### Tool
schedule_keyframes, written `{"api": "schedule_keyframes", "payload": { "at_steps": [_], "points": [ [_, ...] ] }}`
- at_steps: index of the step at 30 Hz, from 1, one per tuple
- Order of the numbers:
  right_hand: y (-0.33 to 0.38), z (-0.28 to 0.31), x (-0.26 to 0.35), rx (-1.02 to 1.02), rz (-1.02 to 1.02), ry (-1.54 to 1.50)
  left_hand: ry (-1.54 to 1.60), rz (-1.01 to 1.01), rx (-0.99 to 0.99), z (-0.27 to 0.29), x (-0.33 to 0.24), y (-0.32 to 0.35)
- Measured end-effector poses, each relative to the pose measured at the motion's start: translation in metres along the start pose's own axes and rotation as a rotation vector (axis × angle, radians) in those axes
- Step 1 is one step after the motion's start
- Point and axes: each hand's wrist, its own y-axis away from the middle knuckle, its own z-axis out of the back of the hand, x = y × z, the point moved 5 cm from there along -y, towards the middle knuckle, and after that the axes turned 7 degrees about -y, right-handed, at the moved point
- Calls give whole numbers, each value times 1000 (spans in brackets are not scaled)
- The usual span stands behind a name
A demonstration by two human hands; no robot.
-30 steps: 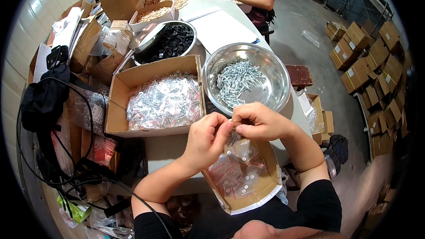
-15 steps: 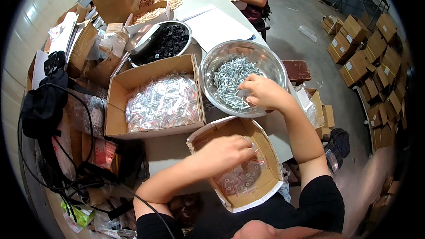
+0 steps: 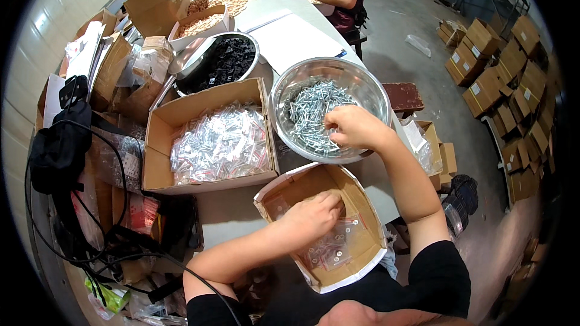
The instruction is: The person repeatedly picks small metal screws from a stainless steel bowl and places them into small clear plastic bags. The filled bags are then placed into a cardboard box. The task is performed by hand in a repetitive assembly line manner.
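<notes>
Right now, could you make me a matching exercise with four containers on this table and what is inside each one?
Containers:
1. steel bowl
2. big cardboard box
3. small cardboard box
4. dark round basin

Contents:
A. black small parts
B. silver screws, with the right hand in them
C. a heap of clear packets
D. a few clear bags, with the left hand on them

Pairs: 1-B, 2-C, 3-D, 4-A

Light: bright, even daylight, strongest on the pale wall left of the steel bowl [image 3: 329, 108]
Glare: soft sheen on the bowl's rim
Shadows: faint, short, under the boxes beside the bowl
Distortion: fisheye bending, black corners
Focus: sharp at the bowl, softer toward the rim
</notes>
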Motion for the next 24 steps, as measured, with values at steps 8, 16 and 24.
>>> {"api": "schedule_keyframes", "payload": {
  "at_steps": [8,16,24],
  "points": [
    [-2,-14,8,27,0,82,-4,44,-81,15,-2,0],
    [5,-1,0,-18,-104,165,31,110,102,7,6,-1],
    [-8,-13,-5,2,62,194,38,69,65,5,8,-1]
  ]
}}
